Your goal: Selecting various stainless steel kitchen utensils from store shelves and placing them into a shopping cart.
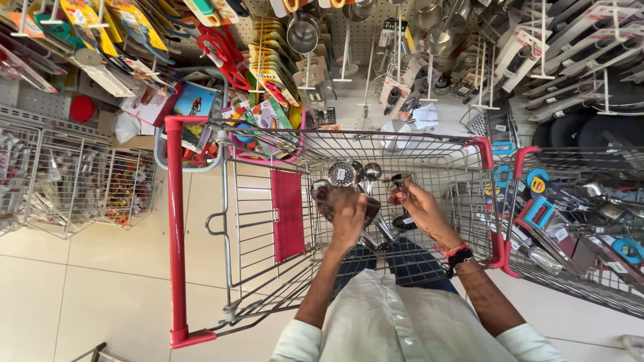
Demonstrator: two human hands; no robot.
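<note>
centre of the frame: left hand [347,213] closed around a bunch of steel ladles and strainers [349,175], fingers wrapped tight on the handles, round heads fanned out just above the knuckles. just right of it: right hand [422,209], fingers curled on a small dark-and-steel utensil [400,181], pinched near its top; exact kind too small to tell. red and black bands on the right wrist [457,255]. both hands held over the wire basket of a shopping cart [261,221] with a red handle bar [176,228] running down the left of the frame and a red flap inside the basket. second wire cart [577,268] at the right edge, loaded with packaged kitchen tools. across the top of the frame: pegboard wall [362,40] hung with steel cups, scissors and carded utensils. lower left: pale tiled floor [80,288]. wire bins [74,188] at the left edge.
</note>
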